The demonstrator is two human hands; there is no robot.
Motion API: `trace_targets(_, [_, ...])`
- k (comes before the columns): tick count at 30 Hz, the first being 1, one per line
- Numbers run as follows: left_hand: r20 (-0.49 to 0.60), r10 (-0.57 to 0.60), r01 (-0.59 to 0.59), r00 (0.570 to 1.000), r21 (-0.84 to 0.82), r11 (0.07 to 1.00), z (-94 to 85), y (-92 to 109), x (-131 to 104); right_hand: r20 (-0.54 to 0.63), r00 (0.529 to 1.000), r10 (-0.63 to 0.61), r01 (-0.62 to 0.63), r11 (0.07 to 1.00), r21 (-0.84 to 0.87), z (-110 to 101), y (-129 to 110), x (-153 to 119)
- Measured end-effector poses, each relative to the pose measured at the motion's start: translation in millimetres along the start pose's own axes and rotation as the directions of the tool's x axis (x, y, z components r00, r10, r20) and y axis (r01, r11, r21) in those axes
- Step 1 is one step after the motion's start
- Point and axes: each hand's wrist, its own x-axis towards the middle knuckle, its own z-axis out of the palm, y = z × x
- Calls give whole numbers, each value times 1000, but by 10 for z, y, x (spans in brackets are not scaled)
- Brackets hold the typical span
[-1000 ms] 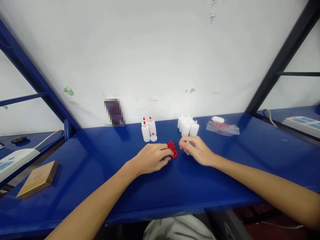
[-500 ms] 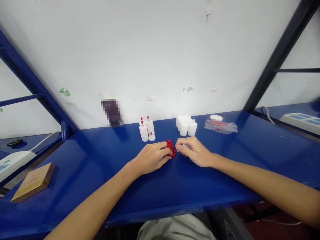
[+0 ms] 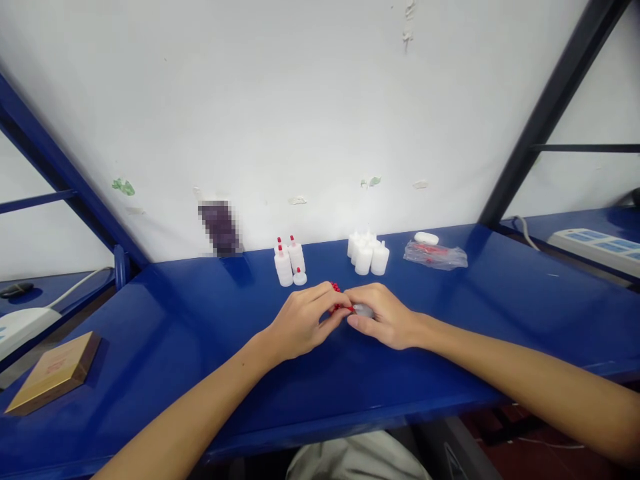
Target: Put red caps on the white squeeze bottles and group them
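Over the blue table (image 3: 320, 393), my two hands meet near the middle. My left hand (image 3: 307, 319) pinches a small red cap (image 3: 351, 309) between thumb and fingers. A whitish nozzle lid (image 3: 364, 311) sits in the closed fingers of my right hand (image 3: 387, 317), its tip against the red cap. Whether the cap is seated on the tip, I cannot tell. Several more red caps (image 3: 335, 287) lie clustered behind my left fingers, partly hidden. Beyond, white squeeze bottles with red tips (image 3: 284, 268) stand beside a loose lid with a red tip (image 3: 300, 277).
Several white bottles without red tips (image 3: 363, 259) stand right of centre. Farther right lie a clear plastic bag (image 3: 436, 255) with red pieces and a white oval case (image 3: 427, 238). A gold box (image 3: 54, 373) is at far left; a blurred dark object (image 3: 221, 228) leans on the wall.
My left hand has come off the cluster of red caps with one cap. It has met my right hand, which has turned the nozzle lid toward it. The view has shifted slightly.
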Motion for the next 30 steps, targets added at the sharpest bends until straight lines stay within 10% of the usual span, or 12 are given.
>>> trace_targets(10, [-131, 74, -74, 989, 7, 997, 41, 30, 29, -21, 999, 29, -29, 1000, 5, 1, -31, -2])
trace_targets(30, [46, -145, 151, 988, -215, 965, 58, 25, 17, -32, 999, 27, -26, 1000, 12, -14, -43, 30])
